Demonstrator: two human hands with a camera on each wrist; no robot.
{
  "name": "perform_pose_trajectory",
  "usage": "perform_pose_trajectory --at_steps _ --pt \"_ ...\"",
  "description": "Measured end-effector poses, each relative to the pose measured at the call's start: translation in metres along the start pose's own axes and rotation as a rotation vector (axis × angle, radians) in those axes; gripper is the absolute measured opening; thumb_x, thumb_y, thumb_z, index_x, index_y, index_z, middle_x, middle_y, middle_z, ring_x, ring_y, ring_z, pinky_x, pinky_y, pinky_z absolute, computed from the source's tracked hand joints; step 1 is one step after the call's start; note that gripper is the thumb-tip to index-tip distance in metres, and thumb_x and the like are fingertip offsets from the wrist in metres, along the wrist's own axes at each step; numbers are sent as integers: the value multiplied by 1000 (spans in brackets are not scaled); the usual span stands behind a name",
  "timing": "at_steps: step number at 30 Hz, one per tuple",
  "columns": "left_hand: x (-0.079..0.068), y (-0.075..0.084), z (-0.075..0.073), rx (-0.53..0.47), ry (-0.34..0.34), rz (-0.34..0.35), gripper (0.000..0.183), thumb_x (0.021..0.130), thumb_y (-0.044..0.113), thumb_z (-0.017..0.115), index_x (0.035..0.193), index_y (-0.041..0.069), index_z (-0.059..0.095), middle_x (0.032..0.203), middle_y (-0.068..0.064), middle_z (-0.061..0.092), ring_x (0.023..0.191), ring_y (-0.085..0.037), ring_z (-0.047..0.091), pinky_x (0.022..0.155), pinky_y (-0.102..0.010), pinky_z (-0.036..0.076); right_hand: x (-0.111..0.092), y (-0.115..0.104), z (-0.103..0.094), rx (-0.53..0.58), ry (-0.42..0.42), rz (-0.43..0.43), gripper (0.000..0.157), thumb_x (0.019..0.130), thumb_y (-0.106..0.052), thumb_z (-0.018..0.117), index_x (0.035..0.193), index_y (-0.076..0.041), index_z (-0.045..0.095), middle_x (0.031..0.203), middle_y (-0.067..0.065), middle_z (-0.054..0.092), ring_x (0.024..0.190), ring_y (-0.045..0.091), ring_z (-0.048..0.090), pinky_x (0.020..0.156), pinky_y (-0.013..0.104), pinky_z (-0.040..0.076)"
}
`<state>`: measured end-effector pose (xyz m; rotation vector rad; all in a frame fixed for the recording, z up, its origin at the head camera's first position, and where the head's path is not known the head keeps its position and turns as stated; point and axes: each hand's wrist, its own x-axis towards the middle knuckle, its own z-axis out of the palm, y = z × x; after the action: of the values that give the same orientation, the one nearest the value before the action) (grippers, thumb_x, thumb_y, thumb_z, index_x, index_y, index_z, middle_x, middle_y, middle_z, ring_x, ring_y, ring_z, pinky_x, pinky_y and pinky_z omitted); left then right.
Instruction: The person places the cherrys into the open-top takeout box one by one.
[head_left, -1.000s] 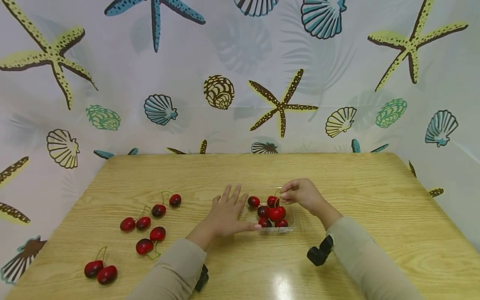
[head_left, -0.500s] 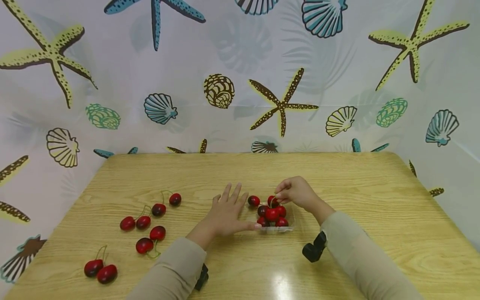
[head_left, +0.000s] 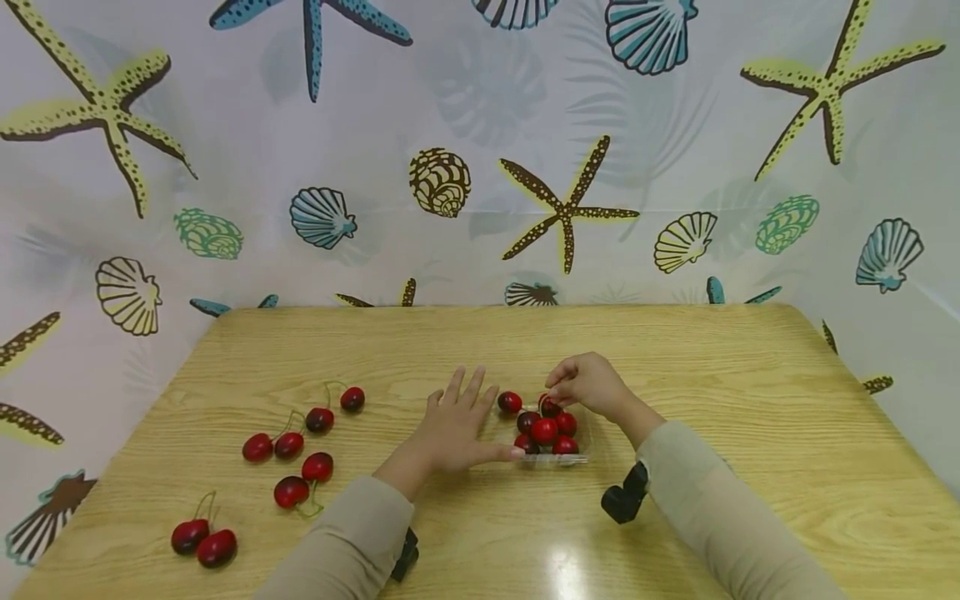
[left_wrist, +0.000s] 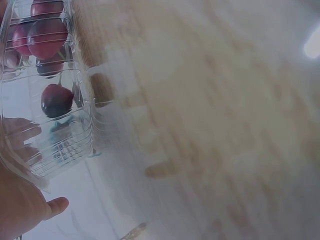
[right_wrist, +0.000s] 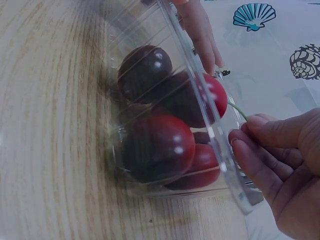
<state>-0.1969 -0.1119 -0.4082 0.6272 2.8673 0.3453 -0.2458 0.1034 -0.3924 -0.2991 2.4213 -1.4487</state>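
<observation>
A clear plastic box (head_left: pixel 551 459) holds several dark red cherries (head_left: pixel 544 431). My right hand (head_left: pixel 588 386) is over the back right of the box, its thumb and index finger pinching a green cherry stem (right_wrist: pixel 237 110). That stem joins a red cherry (right_wrist: pixel 215 96) at the box's rim in the right wrist view. My left hand (head_left: pixel 450 429) lies at the box's left side, fingers spread, thumb along the front left corner. In the left wrist view, part of the left hand (left_wrist: pixel 22 205) shows against the clear wall, with one cherry (left_wrist: pixel 56 100) apart from the others.
Several stemmed cherries lie on the wooden table (head_left: pixel 712 367) to the left: a front pair (head_left: pixel 202 542), a middle pair (head_left: pixel 303 481) and a row (head_left: pixel 288 444) behind. A printed cloth (head_left: pixel 480 108) with shells and starfish hangs at the back.
My right hand has shifted left and slightly down. The cherry hanging under it has moved a little left among the others in the box. My left hand has stayed in place.
</observation>
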Motion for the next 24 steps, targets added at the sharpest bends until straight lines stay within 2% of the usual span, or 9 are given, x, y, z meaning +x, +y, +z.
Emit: perform_pose_trajectory --at_steps 16,24 --pt "1 0 -2 -3 13 12 98 76 73 47 146 9 23 154 -13 3 139 -37 -4 105 -60 12 -1 -5 -4 -89 23 -27 13 85 4 58 94 12 62 83 14 64 75 20 65 74 36 53" --pt "0 1 -1 -16 16 -4 100 74 75 47 146 10 23 154 -12 4 139 -36 -5 106 -59 11 -2 -3 -7 -63 56 -23 13 86 3 57 94 12 62 83 15 65 77 23 66 74 37 53"
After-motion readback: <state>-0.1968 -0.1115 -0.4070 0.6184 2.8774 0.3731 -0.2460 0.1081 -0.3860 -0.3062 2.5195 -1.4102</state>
